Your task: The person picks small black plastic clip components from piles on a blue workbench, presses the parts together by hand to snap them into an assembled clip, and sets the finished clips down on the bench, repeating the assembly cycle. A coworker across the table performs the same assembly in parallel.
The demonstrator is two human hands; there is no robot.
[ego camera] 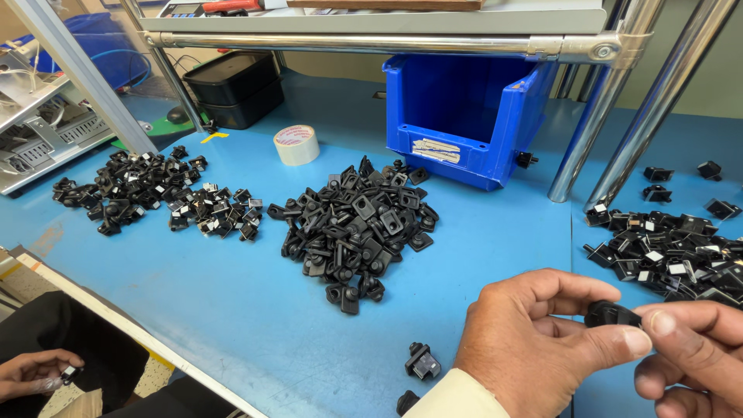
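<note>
Pinching one small black part between both hands, left hand and right hand closed on it; middle pile looks untouched; right pile seems finished, I judge.

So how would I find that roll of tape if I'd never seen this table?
Start at the big blue plastic bin at the back of the blue table. Look just left of it, behind the middle pile of black plastic parts. The roll of tape lies flat there: the only round, whitish thing among black pieces.
</note>
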